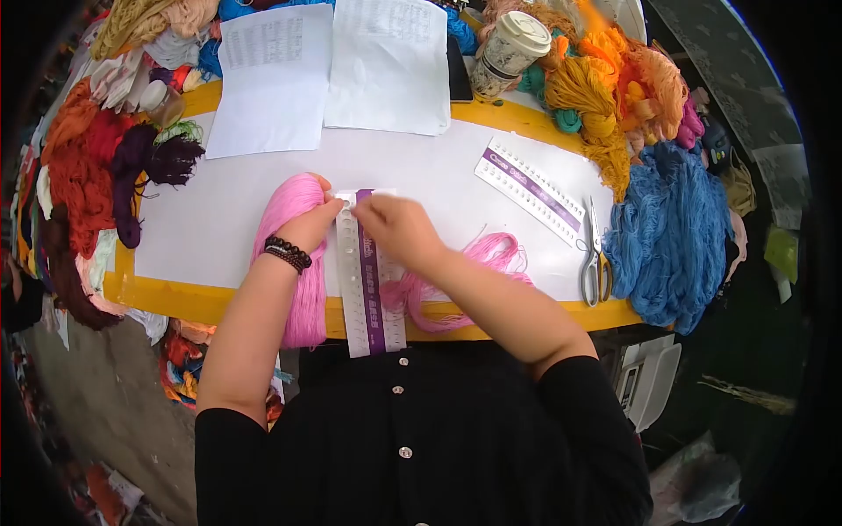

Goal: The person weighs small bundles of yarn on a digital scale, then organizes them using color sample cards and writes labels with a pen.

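A long white card with a purple stripe and rows of holes lies upright in front of me on the white table sheet. My left hand pinches the card's top left corner, resting on a thick pink yarn skein. My right hand pinches the card's top edge from the right, fingers closed on it. Loose pink threads lie under and beside my right forearm. Whether a thread is between my fingers cannot be told.
A second punched card and scissors lie at right, beside a blue yarn heap. Orange and yellow yarn, a paper cup, two paper sheets at back. Red and purple skeins at left.
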